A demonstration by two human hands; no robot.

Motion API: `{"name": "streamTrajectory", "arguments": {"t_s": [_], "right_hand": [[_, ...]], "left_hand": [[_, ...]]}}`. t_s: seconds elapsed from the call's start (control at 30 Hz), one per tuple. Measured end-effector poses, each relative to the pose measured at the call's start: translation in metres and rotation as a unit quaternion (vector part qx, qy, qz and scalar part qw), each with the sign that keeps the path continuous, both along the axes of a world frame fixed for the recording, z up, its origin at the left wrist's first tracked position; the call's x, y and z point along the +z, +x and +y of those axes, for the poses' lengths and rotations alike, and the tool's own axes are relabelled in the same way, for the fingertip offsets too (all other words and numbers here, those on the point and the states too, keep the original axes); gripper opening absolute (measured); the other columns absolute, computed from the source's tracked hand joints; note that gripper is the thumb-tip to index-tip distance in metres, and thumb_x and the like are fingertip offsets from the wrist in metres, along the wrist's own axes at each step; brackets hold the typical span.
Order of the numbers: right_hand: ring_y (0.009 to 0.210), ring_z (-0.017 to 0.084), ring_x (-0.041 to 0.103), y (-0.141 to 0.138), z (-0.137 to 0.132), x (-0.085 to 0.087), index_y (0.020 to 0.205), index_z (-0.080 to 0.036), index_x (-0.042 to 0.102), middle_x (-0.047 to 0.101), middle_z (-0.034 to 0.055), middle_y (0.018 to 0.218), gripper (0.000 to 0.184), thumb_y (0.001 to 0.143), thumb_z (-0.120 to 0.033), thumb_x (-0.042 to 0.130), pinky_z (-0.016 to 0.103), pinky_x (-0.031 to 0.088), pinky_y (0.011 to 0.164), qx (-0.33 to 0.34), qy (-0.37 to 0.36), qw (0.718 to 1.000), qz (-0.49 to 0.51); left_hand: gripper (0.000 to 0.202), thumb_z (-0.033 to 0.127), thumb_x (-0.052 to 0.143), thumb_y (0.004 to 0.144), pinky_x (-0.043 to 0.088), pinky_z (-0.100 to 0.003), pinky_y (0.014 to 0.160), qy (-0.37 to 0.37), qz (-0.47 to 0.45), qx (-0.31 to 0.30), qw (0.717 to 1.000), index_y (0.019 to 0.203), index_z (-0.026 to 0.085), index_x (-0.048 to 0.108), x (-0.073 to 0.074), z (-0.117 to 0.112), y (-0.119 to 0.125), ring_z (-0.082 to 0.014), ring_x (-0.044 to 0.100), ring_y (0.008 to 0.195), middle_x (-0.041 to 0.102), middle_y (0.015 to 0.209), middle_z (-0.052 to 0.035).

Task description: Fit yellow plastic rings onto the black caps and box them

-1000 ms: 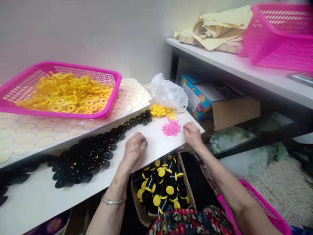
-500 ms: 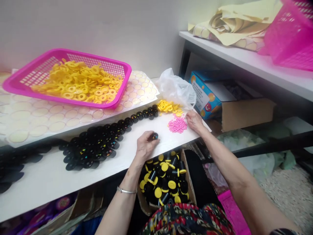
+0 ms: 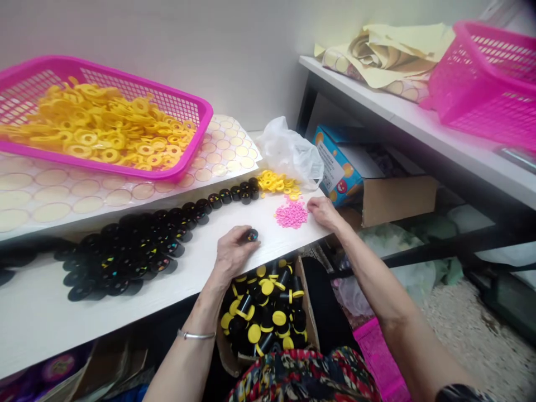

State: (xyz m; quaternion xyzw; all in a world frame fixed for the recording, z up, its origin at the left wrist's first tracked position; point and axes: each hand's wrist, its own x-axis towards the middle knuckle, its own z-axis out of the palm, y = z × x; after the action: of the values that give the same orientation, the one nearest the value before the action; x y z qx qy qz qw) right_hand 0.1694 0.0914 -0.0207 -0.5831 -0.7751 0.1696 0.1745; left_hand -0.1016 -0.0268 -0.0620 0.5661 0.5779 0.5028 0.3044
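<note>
My left hand (image 3: 231, 254) rests on the white table (image 3: 125, 301) near its front edge, fingers closed round a small black round part (image 3: 252, 235). My right hand (image 3: 322, 211) lies on the table at the right edge of a small pile of pink pieces (image 3: 291, 214), its fingers curled over the pile; I cannot see anything held in them. A small heap of yellow rings (image 3: 278, 183) lies just beyond the pink pile. A long spread of black round parts (image 3: 138, 248) runs from my left hand's side toward the yellow heap.
A pink basket (image 3: 184, 162) full of yellow rings sits on sheets of round stickers (image 3: 62, 201) at the back left. A cardboard box (image 3: 226, 357) of black-and-yellow parts stands below the table edge. A white plastic bag (image 3: 291, 151), a shelf (image 3: 419, 128) with another pink basket (image 3: 486, 78) stand at right.
My left hand turned to show the black part in its fingertips. My right hand moved in to the pink pile. The view shifted slightly.
</note>
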Motion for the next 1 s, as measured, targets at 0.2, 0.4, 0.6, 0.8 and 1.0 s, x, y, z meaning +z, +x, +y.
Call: {"name": "streamTrajectory", "arguments": {"t_s": [0.2, 0.4, 0.6, 0.8, 1.0], "right_hand": [[0.073, 0.016, 0.056, 0.007, 0.000, -0.015, 0.072, -0.015, 0.067, 0.065, 0.0044, 0.075, 0.016, 0.069, -0.019, 0.053, 0.025, 0.039, 0.069, 0.010, 0.004, 0.999, 0.043], [0.077, 0.017, 0.054, 0.006, -0.007, -0.020, 0.074, -0.018, 0.063, 0.062, 0.0051, 0.080, 0.015, 0.074, -0.021, 0.049, 0.027, 0.037, 0.069, 0.003, 0.038, 0.999, -0.028], [0.076, 0.018, 0.052, -0.021, -0.024, -0.010, 0.075, -0.017, 0.059, 0.060, 0.0066, 0.081, 0.017, 0.078, -0.021, 0.043, 0.027, 0.035, 0.067, -0.025, 0.096, 0.995, -0.006], [0.071, 0.017, 0.051, -0.040, -0.028, -0.009, 0.073, -0.018, 0.059, 0.059, 0.0065, 0.079, 0.016, 0.076, -0.018, 0.043, 0.027, 0.032, 0.060, -0.054, 0.060, 0.995, -0.054], [0.066, 0.015, 0.051, -0.007, -0.021, -0.017, 0.069, -0.017, 0.057, 0.059, 0.0027, 0.068, 0.016, 0.074, -0.024, 0.044, 0.025, 0.035, 0.061, -0.092, 0.041, 0.992, 0.079]], "left_hand": [[0.038, 0.030, 0.074, 0.057, 0.049, -0.029, 0.080, -0.011, -0.011, 0.005, 1.000, 0.091, 0.017, 0.067, -0.002, 0.000, 0.000, -0.0174, 0.062, 0.084, 0.066, 0.091, -0.0022], [0.030, 0.026, 0.073, 0.057, 0.049, -0.028, 0.075, 0.000, -0.027, -0.014, 1.000, 0.086, 0.018, 0.067, -0.001, 0.000, 0.002, -0.0159, 0.060, 0.079, 0.064, 0.085, -0.0014], [0.027, 0.023, 0.073, 0.057, 0.047, -0.028, 0.073, 0.004, -0.031, -0.025, 0.999, 0.083, 0.017, 0.067, 0.002, -0.001, 0.003, -0.0157, 0.059, 0.076, 0.063, 0.080, -0.0018], [0.026, 0.023, 0.071, 0.060, 0.045, -0.027, 0.073, 0.002, -0.006, -0.037, 0.999, 0.085, 0.018, 0.067, 0.004, -0.002, 0.001, -0.0153, 0.058, 0.077, 0.062, 0.082, -0.0011], [0.025, 0.023, 0.072, 0.060, 0.045, -0.026, 0.073, 0.009, -0.011, -0.035, 0.999, 0.084, 0.018, 0.067, 0.002, -0.001, 0.001, -0.0145, 0.058, 0.076, 0.063, 0.081, -0.0007]]}}
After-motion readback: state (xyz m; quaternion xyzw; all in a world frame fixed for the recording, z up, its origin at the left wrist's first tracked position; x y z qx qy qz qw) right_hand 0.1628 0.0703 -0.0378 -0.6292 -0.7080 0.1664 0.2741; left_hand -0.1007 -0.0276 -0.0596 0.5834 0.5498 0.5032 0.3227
